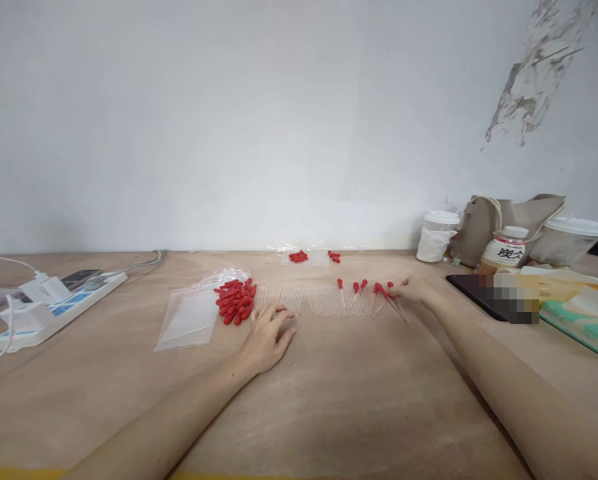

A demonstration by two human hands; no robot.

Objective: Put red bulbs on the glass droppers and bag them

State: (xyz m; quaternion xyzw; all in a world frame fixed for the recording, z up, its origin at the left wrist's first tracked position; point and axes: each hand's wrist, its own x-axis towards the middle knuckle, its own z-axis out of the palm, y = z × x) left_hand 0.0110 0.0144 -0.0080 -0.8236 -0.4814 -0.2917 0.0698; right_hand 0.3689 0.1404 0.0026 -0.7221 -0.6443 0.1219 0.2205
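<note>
My left hand (267,339) lies on the table with its fingers loosely spread. Its fingertips are at the near ends of a row of thin clear tubes (291,300). Just left of them is a pile of red rubber bulbs (235,301). My right hand (415,291) pinches a red-bulbed dropper (391,285) at the right end of the row. Beside it, several droppers with red bulbs (380,289) lie with their clear tubes crossing. More clear tubes (326,301) and a few bulb-topped droppers (357,287) lie between my hands.
Flat clear plastic bags (189,319) lie at left, near a power strip (73,308). Against the wall is another bag with red bulbs (299,256). At right stand a lidded cup (435,237), a bottle (503,250), a grey bag (473,230) and a dark phone-like slab (471,293).
</note>
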